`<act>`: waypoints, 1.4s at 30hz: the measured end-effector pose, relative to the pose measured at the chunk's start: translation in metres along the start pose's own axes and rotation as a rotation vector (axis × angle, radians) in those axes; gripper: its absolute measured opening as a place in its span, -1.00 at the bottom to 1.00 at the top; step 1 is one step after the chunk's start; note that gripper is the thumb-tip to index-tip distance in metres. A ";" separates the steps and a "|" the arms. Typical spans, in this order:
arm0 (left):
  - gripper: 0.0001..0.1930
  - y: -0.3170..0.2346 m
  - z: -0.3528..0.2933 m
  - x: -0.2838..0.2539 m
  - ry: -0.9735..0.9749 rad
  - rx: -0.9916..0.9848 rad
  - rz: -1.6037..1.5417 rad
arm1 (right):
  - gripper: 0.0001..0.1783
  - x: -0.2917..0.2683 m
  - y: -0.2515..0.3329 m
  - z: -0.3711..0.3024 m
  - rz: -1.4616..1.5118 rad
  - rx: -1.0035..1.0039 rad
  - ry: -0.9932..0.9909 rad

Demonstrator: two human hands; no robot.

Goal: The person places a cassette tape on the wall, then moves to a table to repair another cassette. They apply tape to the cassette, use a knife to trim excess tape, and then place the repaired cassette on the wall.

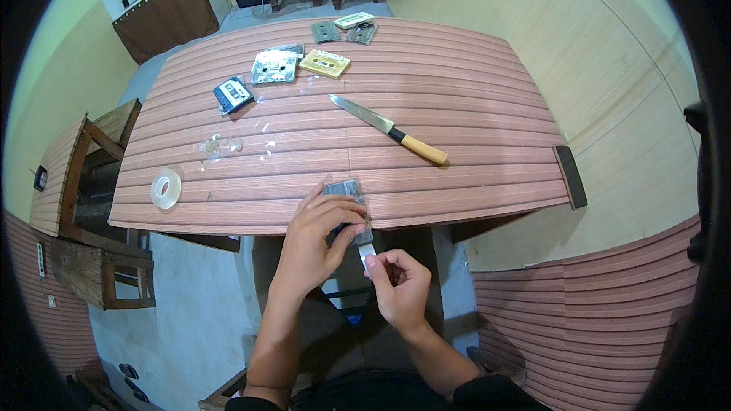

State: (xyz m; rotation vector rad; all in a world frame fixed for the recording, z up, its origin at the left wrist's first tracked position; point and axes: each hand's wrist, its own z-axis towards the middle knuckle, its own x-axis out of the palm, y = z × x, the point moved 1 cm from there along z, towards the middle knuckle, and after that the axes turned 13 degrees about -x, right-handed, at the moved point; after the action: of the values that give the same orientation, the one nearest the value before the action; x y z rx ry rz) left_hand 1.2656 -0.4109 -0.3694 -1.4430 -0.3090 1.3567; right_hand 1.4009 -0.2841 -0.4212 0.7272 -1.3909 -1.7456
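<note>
At the near edge of the table, my left hand [311,240] holds a grey, see-through cassette tape [346,189] with its fingers spread over the top and the thumb along the near side. That hand covers much of the cassette. Close by on the right, my right hand [402,283] pinches a small white strip [368,252] between thumb and finger. The strip's upper end meets the cassette's lower end; whether it is stuck to it, I cannot tell.
A kitchen knife [371,116] with a wooden handle lies mid-table, handle toward the right. Farther back are a blue cassette [233,94], a clear one [274,68], a yellow one [326,64] and several others. Clear scraps [212,148] and a tape roll [175,189] lie left.
</note>
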 end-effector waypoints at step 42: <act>-0.84 0.002 0.024 0.009 -0.128 -0.156 0.073 | -0.72 0.012 -0.017 0.008 0.008 0.140 -0.098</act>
State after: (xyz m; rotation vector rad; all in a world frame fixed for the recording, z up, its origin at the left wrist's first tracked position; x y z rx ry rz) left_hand 1.2476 -0.3927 -0.3710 -1.5103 -0.4574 1.5147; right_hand 1.3840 -0.2884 -0.4356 0.7184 -1.5931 -1.7098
